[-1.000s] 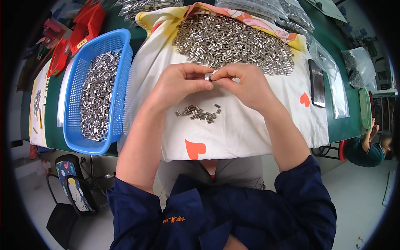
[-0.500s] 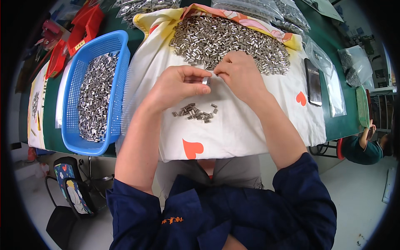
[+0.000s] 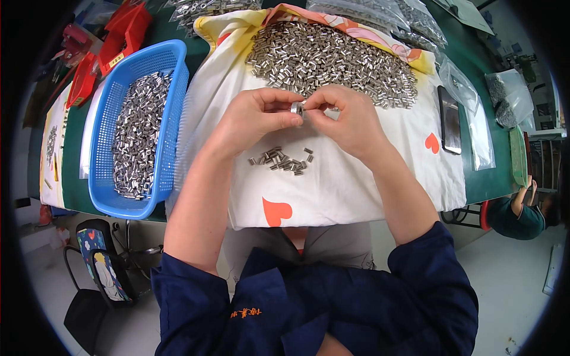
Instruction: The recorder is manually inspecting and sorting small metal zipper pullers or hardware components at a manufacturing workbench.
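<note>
My left hand (image 3: 258, 115) pinches a small round metal ring (image 3: 297, 108) between thumb and fingertips. Against the ring's right side, the fingertips of my right hand (image 3: 341, 115) are pressed together; whatever they hold is too small and covered to make out. Just beyond both hands spreads a large heap of short metal cylinders (image 3: 332, 56) on a white cloth (image 3: 356, 190). A small loose group of the same cylinders (image 3: 279, 160) lies on the cloth nearer to me, below my hands.
On the left stands a blue plastic basket (image 3: 184, 77) full of metal cylinders, with red bins (image 3: 122, 35) behind it. A black phone (image 3: 449, 121) and clear bags (image 3: 507, 98) lie to the right. At far right another person (image 3: 516, 216) sits.
My right hand has come from the edge of the heap back toward me, and its fingertips now meet the ring. My left hand stays nearly in place, still holding the ring.
</note>
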`<action>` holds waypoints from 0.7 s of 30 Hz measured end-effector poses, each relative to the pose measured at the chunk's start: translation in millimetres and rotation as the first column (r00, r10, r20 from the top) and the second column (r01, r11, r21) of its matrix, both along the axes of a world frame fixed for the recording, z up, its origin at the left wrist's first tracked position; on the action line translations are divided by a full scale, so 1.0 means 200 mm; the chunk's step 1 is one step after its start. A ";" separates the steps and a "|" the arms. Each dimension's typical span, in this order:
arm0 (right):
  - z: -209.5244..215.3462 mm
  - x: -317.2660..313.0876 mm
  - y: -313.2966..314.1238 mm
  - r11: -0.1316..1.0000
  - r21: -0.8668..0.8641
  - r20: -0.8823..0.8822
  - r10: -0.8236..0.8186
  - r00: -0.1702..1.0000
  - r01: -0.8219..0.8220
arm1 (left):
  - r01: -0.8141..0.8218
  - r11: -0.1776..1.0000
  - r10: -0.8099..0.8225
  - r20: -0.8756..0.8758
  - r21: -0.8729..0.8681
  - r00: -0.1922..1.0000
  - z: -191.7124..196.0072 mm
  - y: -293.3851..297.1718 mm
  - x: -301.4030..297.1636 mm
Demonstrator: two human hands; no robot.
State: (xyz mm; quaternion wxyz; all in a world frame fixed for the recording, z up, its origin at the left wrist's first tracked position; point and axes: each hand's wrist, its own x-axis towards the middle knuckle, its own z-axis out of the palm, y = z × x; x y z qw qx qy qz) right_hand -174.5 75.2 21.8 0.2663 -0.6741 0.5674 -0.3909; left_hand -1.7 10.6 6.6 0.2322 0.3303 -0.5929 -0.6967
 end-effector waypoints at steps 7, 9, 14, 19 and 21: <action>-0.01 0.02 0.01 0.995 -0.099 -0.031 -0.012 0.999 0.009 | -0.026 1.000 0.026 -0.015 0.013 1.000 -0.01 0.00 0.00; -0.02 0.02 0.01 0.993 -0.114 -0.044 -0.017 0.999 0.012 | -0.024 1.000 0.025 -0.017 0.020 1.000 -0.01 0.00 0.00; -0.05 0.03 0.00 0.961 -0.276 -0.178 -0.032 0.983 -0.019 | -0.035 0.999 0.035 0.026 -0.012 0.999 -0.02 0.00 -0.01; 0.01 -0.02 0.00 0.993 0.100 -0.001 0.063 0.998 -0.063 | 0.044 0.998 -0.044 0.007 0.032 0.999 0.00 0.00 0.00; 0.02 -0.02 0.00 0.991 0.119 -0.034 0.062 0.997 -0.058 | 0.067 0.996 -0.066 -0.018 0.060 0.998 -0.01 0.00 0.00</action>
